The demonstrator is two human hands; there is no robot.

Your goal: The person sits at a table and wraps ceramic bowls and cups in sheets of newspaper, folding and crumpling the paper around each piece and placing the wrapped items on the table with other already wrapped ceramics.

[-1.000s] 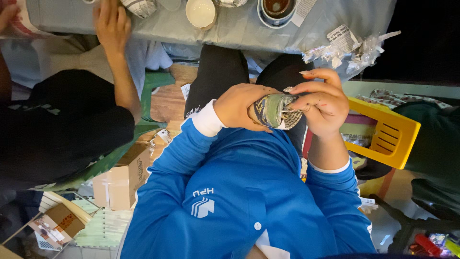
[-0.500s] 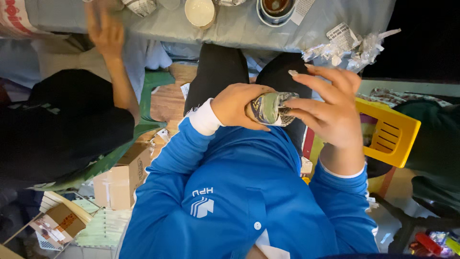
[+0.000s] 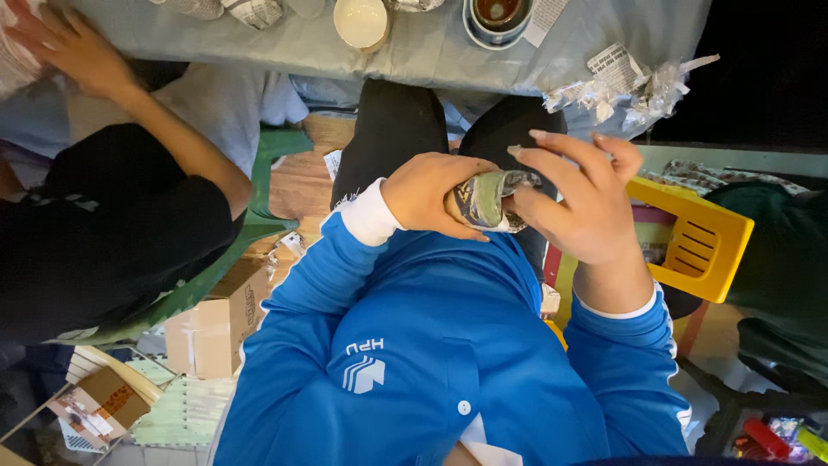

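Left hand [image 3: 431,194] clamps its fingers round a paper-wrapped bundle [image 3: 487,198] over the lap, long axis lying 9-to-3, free end toward 3 o'clock; right hand [image 3: 578,207] touches that end, fingers spread; cloth-covered table [image 3: 414,52] at 12

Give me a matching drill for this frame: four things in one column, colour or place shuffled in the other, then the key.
Things:
1. wrapped bundle
2. chair
3. bowl
4. cardboard box

Place or colour:
A. yellow, right of the lap
B. on the cloth-covered table, top of view
C. on the floor, lower left
D. between the left hand and right hand

Pairs: 1-D, 2-A, 3-B, 4-C
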